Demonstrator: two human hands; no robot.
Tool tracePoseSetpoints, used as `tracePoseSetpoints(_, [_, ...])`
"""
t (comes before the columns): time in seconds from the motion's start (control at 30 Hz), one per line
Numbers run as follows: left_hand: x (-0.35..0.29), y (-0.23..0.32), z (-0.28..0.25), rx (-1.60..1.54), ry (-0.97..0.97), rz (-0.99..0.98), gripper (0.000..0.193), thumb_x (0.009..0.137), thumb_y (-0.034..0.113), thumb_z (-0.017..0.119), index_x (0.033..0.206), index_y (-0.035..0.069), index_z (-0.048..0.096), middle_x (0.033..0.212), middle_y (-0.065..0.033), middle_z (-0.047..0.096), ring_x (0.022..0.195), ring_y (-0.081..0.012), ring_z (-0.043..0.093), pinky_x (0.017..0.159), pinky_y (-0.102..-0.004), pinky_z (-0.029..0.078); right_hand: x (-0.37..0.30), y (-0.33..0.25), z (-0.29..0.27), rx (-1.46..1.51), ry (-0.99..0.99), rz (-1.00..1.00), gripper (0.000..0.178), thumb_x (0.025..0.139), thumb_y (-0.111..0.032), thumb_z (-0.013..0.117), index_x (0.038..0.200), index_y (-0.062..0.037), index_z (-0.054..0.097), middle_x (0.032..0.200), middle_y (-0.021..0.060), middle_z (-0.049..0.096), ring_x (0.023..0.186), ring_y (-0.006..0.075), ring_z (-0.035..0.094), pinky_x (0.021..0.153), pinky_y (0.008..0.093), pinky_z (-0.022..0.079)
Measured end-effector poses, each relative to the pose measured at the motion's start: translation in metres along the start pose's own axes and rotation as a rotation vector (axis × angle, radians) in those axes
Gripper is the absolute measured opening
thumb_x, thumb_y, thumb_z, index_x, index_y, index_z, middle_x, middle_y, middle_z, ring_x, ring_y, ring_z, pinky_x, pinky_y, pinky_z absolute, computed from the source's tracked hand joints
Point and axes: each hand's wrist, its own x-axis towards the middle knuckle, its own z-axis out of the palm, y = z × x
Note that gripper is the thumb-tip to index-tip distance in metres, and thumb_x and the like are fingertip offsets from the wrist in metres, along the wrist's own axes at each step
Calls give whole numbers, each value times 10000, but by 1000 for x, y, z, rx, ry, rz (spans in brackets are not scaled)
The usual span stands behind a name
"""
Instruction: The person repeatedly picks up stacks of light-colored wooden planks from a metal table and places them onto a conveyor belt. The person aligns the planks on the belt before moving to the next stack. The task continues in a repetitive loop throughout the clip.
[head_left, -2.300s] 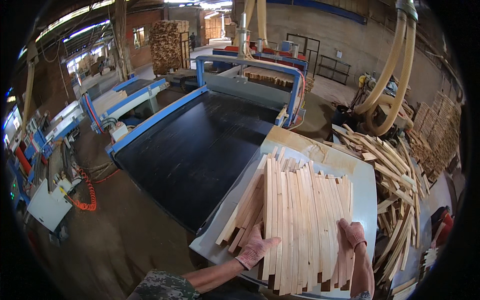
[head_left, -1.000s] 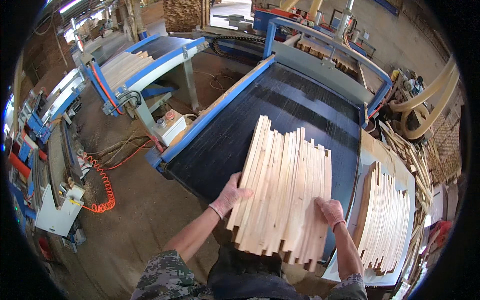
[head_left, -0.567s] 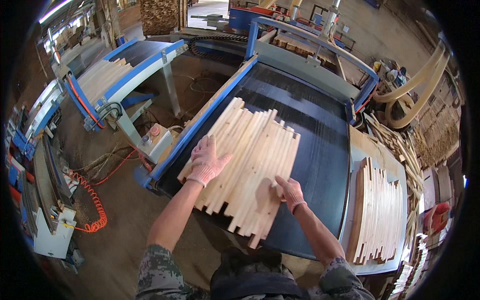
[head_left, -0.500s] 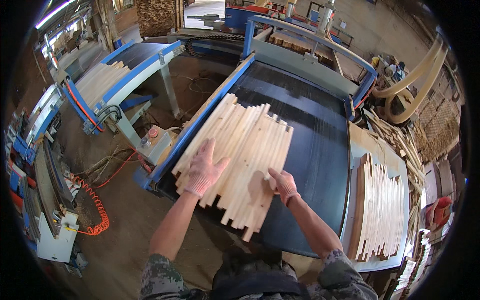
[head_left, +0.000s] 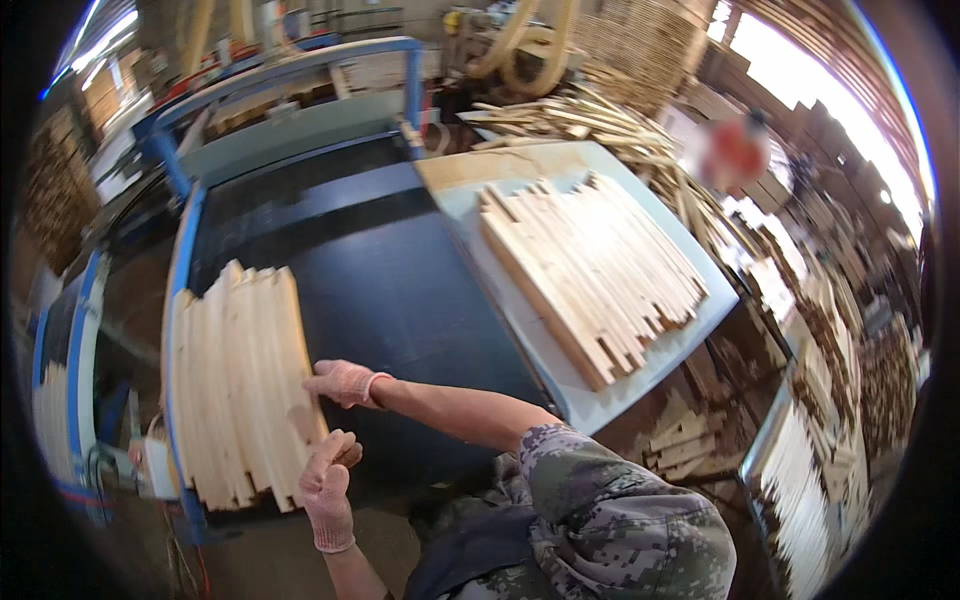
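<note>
Wood strips (head_left: 240, 385) lie left on the black belt (head_left: 390, 270). Over the belt, the half-curled right hand (head_left: 345, 383) touches their edge; at the belt's front, the left hand (head_left: 328, 490) is curled tighter. Whether either grips is unclear. Right of the belt lies another stack (head_left: 590, 270).

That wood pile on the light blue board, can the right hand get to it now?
Probably yes: only the flat black belt and the board's edge lie between the right hand and the wood pile, with nothing standing in the way.
</note>
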Motion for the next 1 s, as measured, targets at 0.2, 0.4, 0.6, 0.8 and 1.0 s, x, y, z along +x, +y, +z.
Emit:
tracePoseSetpoints(0.2, [29,-57,82,-46,-174,-97,510,1052,272,643,1437,-61,611,1315,-176,703,1176,-285,711,1026,-423,585,-121,24,-134,28,81,-64,526,991,-437,694,1313,-24,649,949,66,620,851,175,589,738,342,527])
tracePoseSetpoints(0.4, [59,-102,218,-6,-195,-173,427,1029,70,647,1432,-68,620,1364,-160,695,1246,-233,676,1119,-338,517,-265,90,-336,-170,735,-167,690,970,-474,706,1466,-1,618,1339,206,714,1233,298,665,1121,372,476])
tracePoseSetpoints(0.6, [70,-154,325,226,-255,-112,696,909,82,728,1534,-88,472,1539,-254,553,1407,-349,566,1179,-427,452,-388,210,-545,-256,1485,106,749,990,-523,698,1542,-46,523,1550,241,535,1428,389,511,1193,484,420])
tracePoseSetpoints(0.8, [67,-179,386,774,-241,104,910,915,439,793,1594,-31,411,1602,-274,450,1497,-438,424,1252,-509,346,-472,292,-654,-577,1463,552,794,1024,-525,595,1552,56,473,1493,329,567,1410,468,521,1199,465,411])
tracePoseSetpoints(1.0, [65,-191,397,936,-213,50,952,984,623,608,1623,-39,366,1646,-273,409,1569,-397,339,1315,-531,149,-440,300,-711,-472,1360,494,731,1039,-614,501,1152,66,743,1128,326,731,1116,491,677,981,527,504])
